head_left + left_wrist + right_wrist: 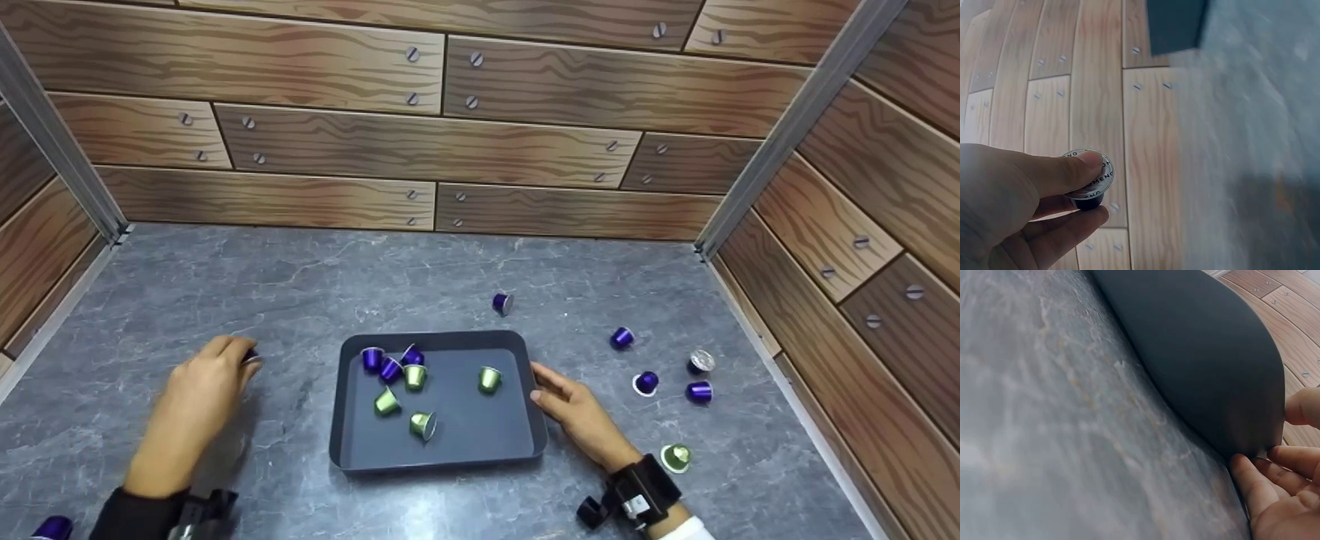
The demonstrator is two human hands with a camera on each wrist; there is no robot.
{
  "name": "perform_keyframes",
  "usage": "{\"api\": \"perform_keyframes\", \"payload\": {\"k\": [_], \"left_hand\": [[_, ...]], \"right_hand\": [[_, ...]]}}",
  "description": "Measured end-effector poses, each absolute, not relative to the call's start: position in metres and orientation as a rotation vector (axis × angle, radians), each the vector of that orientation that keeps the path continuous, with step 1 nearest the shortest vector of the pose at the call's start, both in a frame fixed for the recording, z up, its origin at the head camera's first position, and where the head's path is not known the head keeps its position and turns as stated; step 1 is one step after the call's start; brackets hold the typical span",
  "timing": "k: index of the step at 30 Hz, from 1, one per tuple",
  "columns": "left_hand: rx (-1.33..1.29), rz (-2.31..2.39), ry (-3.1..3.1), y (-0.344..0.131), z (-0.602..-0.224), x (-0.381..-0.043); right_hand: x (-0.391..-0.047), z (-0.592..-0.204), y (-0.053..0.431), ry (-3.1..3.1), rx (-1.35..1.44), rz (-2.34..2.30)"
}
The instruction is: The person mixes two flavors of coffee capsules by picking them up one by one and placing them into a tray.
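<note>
In my left hand (199, 394), a dark purple coffee capsule (1089, 201) is pinched between thumb and fingers, its printed foil lid under the thumb. This hand is above the table, left of the tray. My right hand (585, 420) grips the right side of a dark grey tray (457, 439), thumb at the rim and fingers against the outer wall (1202, 365). Inside the tray, three purple capsules (373, 360) cluster near the back left corner. Several green capsules (490, 379) lie spread around them and toward the right.
Several purple capsules (621, 338) and one green capsule (676, 457) are scattered on the marbled table (300, 285) right of the tray. Another purple capsule (500, 302) lies behind it, and one purple capsule (54, 527) at the front left. Wood-patterned walls (330, 142) enclose the back and sides.
</note>
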State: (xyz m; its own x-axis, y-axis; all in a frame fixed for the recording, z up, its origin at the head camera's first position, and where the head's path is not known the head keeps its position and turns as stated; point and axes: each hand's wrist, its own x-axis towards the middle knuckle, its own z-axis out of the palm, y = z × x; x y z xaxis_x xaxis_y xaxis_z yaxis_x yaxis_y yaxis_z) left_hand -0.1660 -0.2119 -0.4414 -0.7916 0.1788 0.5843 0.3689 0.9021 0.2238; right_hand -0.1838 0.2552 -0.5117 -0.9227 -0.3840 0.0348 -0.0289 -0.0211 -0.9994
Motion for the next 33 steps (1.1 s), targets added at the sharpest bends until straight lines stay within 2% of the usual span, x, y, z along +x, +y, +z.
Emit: {"api": "perform_keyframes", "payload": {"k": [10, 21, 33], "left_hand": [[-0.408, -0.504, -2.463, -0.190, -0.430, -0.182], [-0.436, -0.600, -2.419, -0.163, -0.418, -0.194], [-0.492, -0.713, -2.394, -0.132, -0.408, -0.208]], "right_hand": [[-0.185, -0.515, 0.256, 2.031, -0.506, -2.031], [-0.186, -0.516, 0.256, 2.067, -0.426, -2.018], [-0.176, -0.492, 0.249, 1.990, -0.443, -2.009]]}}
